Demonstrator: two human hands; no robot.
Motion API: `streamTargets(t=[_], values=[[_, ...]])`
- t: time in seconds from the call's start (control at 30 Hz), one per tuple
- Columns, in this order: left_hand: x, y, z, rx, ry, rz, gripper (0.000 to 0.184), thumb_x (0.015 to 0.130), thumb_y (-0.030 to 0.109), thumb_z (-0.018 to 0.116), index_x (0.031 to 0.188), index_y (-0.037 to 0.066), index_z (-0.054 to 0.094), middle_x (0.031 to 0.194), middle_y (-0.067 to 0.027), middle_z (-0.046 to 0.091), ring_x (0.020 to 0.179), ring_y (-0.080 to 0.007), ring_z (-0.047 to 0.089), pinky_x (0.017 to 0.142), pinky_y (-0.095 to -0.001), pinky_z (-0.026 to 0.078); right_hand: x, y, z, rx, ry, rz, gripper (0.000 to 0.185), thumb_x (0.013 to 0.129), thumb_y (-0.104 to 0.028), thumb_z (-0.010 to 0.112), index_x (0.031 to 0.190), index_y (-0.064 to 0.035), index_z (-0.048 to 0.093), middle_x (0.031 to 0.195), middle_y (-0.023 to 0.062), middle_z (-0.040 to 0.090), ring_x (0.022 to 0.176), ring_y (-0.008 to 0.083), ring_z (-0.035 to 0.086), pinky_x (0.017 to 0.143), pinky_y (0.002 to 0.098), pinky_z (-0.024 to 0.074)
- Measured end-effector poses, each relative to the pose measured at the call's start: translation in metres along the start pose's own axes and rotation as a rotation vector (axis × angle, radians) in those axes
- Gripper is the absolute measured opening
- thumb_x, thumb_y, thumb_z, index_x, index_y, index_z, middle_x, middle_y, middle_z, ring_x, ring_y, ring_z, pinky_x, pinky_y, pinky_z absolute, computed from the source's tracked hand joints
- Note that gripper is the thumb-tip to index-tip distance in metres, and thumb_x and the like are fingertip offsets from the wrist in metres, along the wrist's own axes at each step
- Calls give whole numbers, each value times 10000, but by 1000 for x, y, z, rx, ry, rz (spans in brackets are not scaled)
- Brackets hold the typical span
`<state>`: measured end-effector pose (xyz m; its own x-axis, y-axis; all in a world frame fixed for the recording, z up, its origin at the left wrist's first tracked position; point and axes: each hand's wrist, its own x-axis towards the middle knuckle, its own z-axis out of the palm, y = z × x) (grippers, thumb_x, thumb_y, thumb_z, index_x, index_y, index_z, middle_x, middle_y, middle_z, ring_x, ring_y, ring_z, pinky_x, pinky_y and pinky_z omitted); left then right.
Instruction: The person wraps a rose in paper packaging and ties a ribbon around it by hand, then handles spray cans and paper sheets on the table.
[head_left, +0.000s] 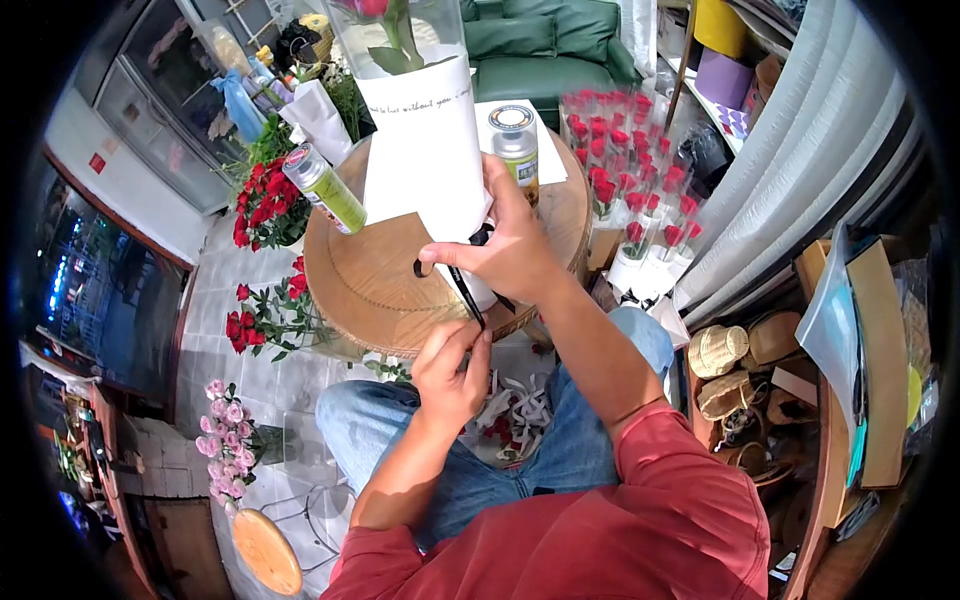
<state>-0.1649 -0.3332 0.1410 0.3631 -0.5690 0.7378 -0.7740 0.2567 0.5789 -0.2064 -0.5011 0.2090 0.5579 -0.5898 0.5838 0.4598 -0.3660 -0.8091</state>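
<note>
In the head view, my right hand (510, 245) is closed around the lower part of a rose wrapped in white paper (440, 150) with a clear sleeve above. The wrap stands nearly upright, with handwriting-style print on the paper. Part of the red bloom (370, 6) shows at the top edge. A thin black ribbon (464, 290) circles the wrap below my right hand, with a small loop near the thumb. Lower down, my left hand (452, 370) pinches a tail of this ribbon between thumb and fingers. The knot is partly hidden by my right hand.
A round wooden table (370, 290) bears two spray cans (326, 190) and white paper sheets. Many wrapped red roses (640, 180) stand to the right. Loose red roses (268, 200), pink roses (228, 440) and a stool (267, 552) are at the left. Baskets (718, 350) fill a right-hand shelf.
</note>
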Motion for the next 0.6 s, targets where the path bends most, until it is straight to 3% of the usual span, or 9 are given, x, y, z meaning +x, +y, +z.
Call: streamTargets(t=[0.1, 0.17, 0.2, 0.3, 0.4, 0.47, 0.6], values=[[7, -4, -4, 8, -129, -112, 186, 825, -28, 742, 1004, -41, 695, 940, -161, 681, 828, -274, 690, 756, -319, 543, 0, 1, -3, -87, -22, -62, 1003, 689, -171, 935, 1488, -7, 350, 1355, 152, 572, 1216, 222, 592, 1027, 380, 488], [13, -6, -11, 34, -152, -153, 242, 819, 21, 762, 1042, -41, 694, 976, -150, 684, 877, -257, 679, 800, -328, 536, 0, 7, -5, 133, -76, -33, 984, 734, -182, 909, 1504, -3, 323, 1366, 159, 565, 1227, 227, 591, 1027, 384, 490], [19, -12, -16, -27, -128, -246, 296, 796, 50, 789, 1064, -33, 695, 988, -141, 684, 893, -237, 667, 828, -331, 529, 0, 6, -7, 134, -71, -29, 984, 734, -182, 909, 1504, -3, 323, 1366, 159, 565, 1227, 227, 591, 1027, 384, 490], [19, -18, -16, -23, -106, -248, 307, 789, 51, 801, 1067, -24, 692, 959, -128, 683, 858, -226, 662, 803, -315, 532, 3, 1, -11, 286, -152, 103, 953, 773, -193, 882, 1508, 0, 305, 1373, 164, 559, 1236, 231, 589, 1019, 390, 496], [18, -16, -8, -38, -79, -314, 287, 792, 44, 806, 1040, -24, 679, 925, -107, 679, 839, -192, 654, 783, -300, 534, 4, 0, -14, 306, -138, 87, 875, 798, -196, 861, 1482, 9, 356, 1312, 136, 595, 1195, 202, 604, 1002, 375, 503], [12, -15, -1, -103, 59, -446, 253, 800, 45, 811, 995, -18, 662, 901, -81, 671, 829, -152, 641, 763, -283, 532, 3, 1, -19, 296, -215, 108, 776, 819, -192, 843, 1441, 10, 424, 1238, 99, 630, 1143, 171, 617, 985, 351, 507], [25, -25, -14, -323, 186, -498, 217, 922, 53, 711, 1088, 6, 578, 974, -44, 638, 896, -123, 605, 844, -271, 501, 2, -1, -24, 319, -214, 109, 693, 836, -190, 827, 1400, 11, 477, 1196, 73, 645, 1106, 147, 619, 973, 327, 506]])
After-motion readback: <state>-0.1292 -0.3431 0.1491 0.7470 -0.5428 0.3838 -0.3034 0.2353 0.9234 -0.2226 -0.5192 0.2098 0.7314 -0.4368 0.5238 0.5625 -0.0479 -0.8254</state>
